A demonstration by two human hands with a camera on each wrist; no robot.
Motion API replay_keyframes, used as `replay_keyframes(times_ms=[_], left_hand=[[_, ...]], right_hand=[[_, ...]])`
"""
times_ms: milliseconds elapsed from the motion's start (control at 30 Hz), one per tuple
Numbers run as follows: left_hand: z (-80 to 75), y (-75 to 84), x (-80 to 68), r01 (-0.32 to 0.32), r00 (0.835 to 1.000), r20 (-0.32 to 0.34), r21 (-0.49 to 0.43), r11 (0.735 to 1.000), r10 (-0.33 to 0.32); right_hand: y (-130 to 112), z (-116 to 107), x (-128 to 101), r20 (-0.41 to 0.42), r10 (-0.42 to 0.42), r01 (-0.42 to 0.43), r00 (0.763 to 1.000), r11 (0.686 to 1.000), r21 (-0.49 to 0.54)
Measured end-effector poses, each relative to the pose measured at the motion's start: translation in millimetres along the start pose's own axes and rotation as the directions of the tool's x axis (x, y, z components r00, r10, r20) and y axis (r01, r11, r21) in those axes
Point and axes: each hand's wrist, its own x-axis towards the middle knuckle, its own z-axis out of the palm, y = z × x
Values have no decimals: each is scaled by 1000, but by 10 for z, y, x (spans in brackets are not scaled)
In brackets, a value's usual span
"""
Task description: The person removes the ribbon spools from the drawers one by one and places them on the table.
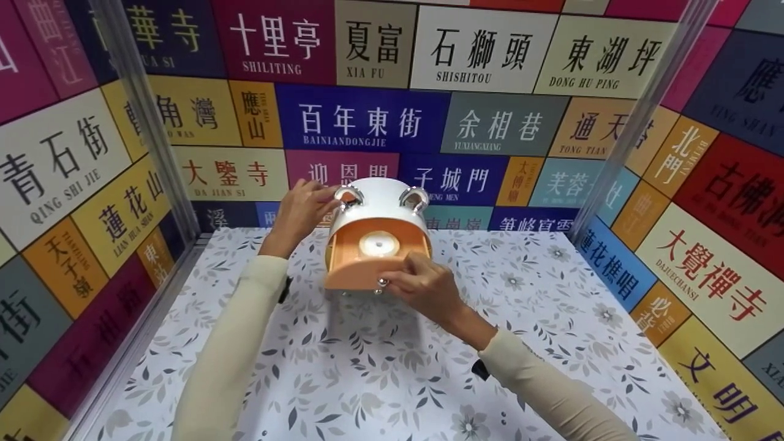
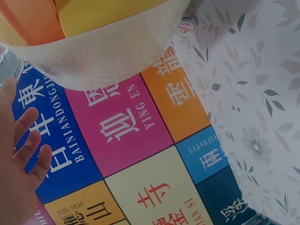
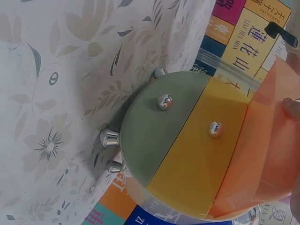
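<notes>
Partly hand-hidden orange drawer (image 1: 367,257) front

**A staged recording booth, not a lived-in room**

We take this for a purpose-built recording booth. Beyond our hands, and to either side of them, rise wall panels (image 1: 367,122) covered in bright printed street-sign blocks with Chinese characters and romanised names such as "BAINIANDONGJIE". Bare metal posts (image 1: 144,116) mark the far corners, left and right. Beneath our hands the worktop (image 1: 380,367) wears a pale covering printed with grey leaves and flowers. We see no household or workshop fittings anywhere around them.
</notes>
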Motion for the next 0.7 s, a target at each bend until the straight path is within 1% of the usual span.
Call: replay_keyframes(times_ms=[367, 600, 700], left_hand=[[-3, 3, 5, -4, 1000, -8, 14, 1000, 4], [-4, -1, 1, 14, 1000, 13, 18, 1000, -14], [-4, 8, 2, 13, 1000, 11, 20, 1000, -13]], right_hand=[[-24, 15, -75, -6, -28, 28, 1000, 999, -29], [-37, 11, -98, 8, -36, 36, 999, 998, -45], [-37, 8, -98, 9, -35, 35, 999, 999, -40]])
